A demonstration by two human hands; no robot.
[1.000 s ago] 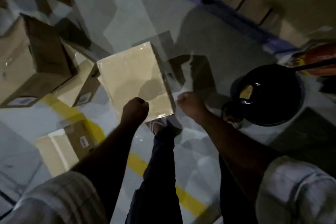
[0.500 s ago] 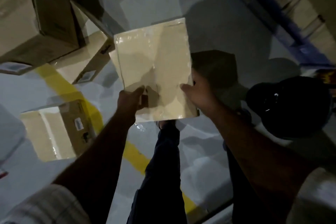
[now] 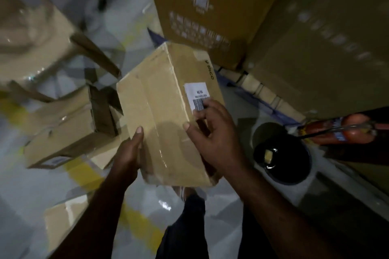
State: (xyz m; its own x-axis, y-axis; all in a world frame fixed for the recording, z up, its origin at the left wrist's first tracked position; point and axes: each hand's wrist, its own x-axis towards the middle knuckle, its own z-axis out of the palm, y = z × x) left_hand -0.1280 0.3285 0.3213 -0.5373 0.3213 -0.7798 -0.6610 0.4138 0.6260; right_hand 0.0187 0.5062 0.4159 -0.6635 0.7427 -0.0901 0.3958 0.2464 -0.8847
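A taped brown cardboard box [image 3: 162,111] is held up in front of me, tilted, with a white barcode label [image 3: 197,95] on its right face. My left hand [image 3: 129,153] grips its lower left edge, thumb on the top face. My right hand [image 3: 214,132] holds the right side, thumb on the top face and fingers over the label. The box's underside is hidden.
Several cardboard boxes [image 3: 69,124] lie on the grey floor at left, beside a yellow floor line [image 3: 84,172]. Large stacked cartons [image 3: 210,6] rise behind. A black round bin [image 3: 282,153] stands at right, with an orange object [image 3: 341,130] behind it. My leg [image 3: 185,229] shows below.
The box has come up off the floor and turned, so that its labelled side now shows. Both hands shifted from its near edge to its sides. The view swung up toward the cartons.
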